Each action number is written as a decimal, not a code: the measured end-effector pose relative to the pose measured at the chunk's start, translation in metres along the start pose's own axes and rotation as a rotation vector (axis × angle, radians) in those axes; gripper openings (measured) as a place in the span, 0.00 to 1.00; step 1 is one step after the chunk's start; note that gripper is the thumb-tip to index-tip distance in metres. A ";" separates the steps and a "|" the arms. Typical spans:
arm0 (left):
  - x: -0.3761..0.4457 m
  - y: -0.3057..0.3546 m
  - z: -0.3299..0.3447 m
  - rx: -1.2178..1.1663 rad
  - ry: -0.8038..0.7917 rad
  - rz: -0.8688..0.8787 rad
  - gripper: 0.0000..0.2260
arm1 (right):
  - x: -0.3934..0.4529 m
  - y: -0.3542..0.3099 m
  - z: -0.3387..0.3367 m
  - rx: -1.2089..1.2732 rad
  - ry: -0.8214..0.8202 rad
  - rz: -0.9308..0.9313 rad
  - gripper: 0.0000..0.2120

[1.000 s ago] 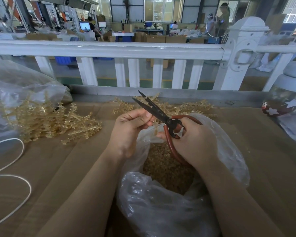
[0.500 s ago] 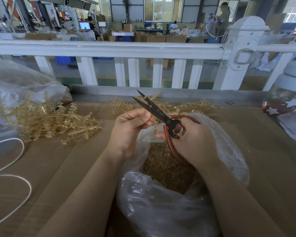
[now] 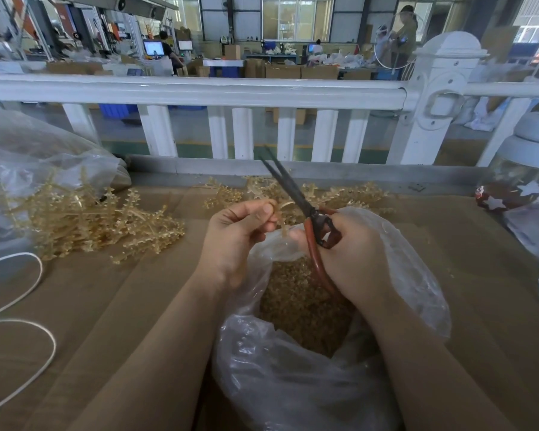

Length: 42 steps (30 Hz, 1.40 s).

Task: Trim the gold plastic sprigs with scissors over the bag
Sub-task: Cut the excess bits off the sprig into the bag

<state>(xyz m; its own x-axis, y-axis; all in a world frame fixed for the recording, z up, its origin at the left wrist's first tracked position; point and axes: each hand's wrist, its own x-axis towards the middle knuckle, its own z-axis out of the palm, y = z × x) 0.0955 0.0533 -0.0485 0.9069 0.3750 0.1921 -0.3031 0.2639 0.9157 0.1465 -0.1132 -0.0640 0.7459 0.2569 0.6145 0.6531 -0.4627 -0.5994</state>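
A sprig pile [image 3: 94,225] lies left of the hands, more sprigs [image 3: 349,194] behind them, the bag [image 3: 293,384] beneath.

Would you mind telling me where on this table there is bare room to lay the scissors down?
Bare cardboard lies between the white cord and the left forearm, below the sprig pile. Another bare patch lies right of the bag, before the star jar. The far edge, strewn with loose sprigs, is crowded.
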 end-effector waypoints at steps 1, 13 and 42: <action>0.000 -0.001 0.001 0.014 0.004 -0.001 0.04 | 0.000 -0.002 0.000 0.074 0.009 0.030 0.20; -0.010 -0.002 0.018 0.012 -0.121 0.013 0.10 | 0.008 -0.008 -0.002 0.289 -0.161 0.252 0.09; -0.002 0.000 0.003 0.494 0.047 0.301 0.07 | 0.000 0.002 -0.004 -0.348 -0.047 -0.050 0.29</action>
<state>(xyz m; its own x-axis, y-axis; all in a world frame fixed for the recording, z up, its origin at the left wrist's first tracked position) 0.0944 0.0501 -0.0478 0.7846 0.4113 0.4640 -0.3628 -0.3025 0.8814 0.1472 -0.1179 -0.0634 0.7244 0.3215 0.6098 0.6116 -0.7080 -0.3532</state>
